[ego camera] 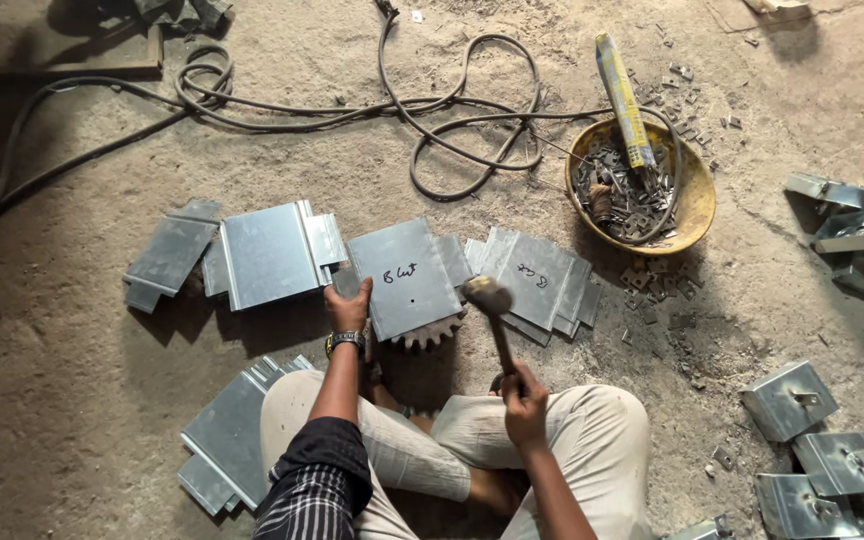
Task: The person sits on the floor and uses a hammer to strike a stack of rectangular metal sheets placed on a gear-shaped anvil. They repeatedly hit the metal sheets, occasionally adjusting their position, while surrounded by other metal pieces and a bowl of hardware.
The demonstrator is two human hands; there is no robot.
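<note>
On the gear (430,332), a plate (404,276) under a hammer (493,312).
Left hand (348,309) grips the plate's edge; right hand (523,398) is closed around the hammer's handle.

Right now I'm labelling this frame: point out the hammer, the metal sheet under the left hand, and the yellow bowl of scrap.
Wooden-handled hammer (489,296), head view, on its head.
Grey metal sheet (414,285), head view, its flat face.
Round yellow bowl (697,200), head view, right rim.
</note>
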